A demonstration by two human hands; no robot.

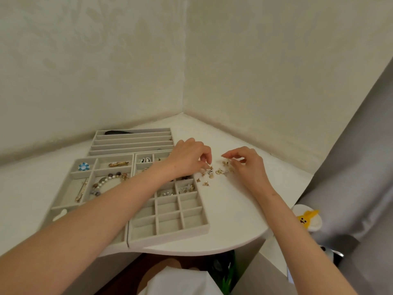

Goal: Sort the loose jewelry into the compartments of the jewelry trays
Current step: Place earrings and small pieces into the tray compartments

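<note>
Farthest left lies the wide-compartment tray (63,206). It holds the bigger pieces: a blue flower brooch (83,166), a gold hair clip (118,164), a beaded bracelet (107,181) and a slim gold pin (81,190). These larger cells probably suit pieces too big for a small grid.

Behind it, against the wall, sits the long-slot tray (131,143), with something dark (119,132) in its back channel.

Next comes the grid tray (170,235). Its near cells are bare and a few further cells hold small earrings. The left forearm crosses its upper rows, so what lies there is hidden and any drop into those cells means drawing the arm back.

The left hand (188,157) reaches past the tray's edge. Its fingers curl down, tips close together at the near side of the loose earrings (217,171), which are scattered on the white table (234,209) just beside the grid tray. It may be pinching a stud, but the piece is too small to tell.

The right hand (246,165) works the far side of the same pile, thumb and fingers drawn in. Whether it holds anything is unclear. Both hands seem to be picking out or pairing earrings.

At the far right hangs a grey curtain (361,167), with a yellow plush toy (306,218) below the table's edge.
</note>
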